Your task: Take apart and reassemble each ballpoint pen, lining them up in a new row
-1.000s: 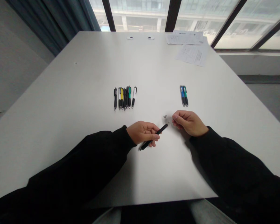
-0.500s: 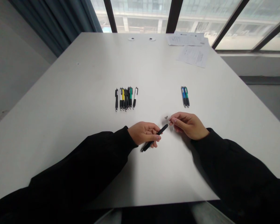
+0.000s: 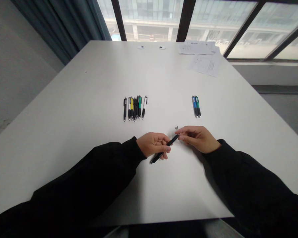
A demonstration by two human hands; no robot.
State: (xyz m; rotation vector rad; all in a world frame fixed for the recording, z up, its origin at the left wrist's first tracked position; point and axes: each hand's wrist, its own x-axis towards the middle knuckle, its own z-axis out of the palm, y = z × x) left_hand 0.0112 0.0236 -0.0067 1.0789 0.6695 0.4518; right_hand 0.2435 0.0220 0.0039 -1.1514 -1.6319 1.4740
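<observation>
My left hand (image 3: 154, 144) grips the black pen (image 3: 173, 140) just below mid-frame, and my right hand (image 3: 200, 138) has closed in on its tip, nearly pinched, on what I can't tell, so both seem engaged there.

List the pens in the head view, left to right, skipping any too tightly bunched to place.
Leftmost black pen → yellow pen → white pen at that group's right end → held black pen → blue pen → green pen beside it.
</observation>
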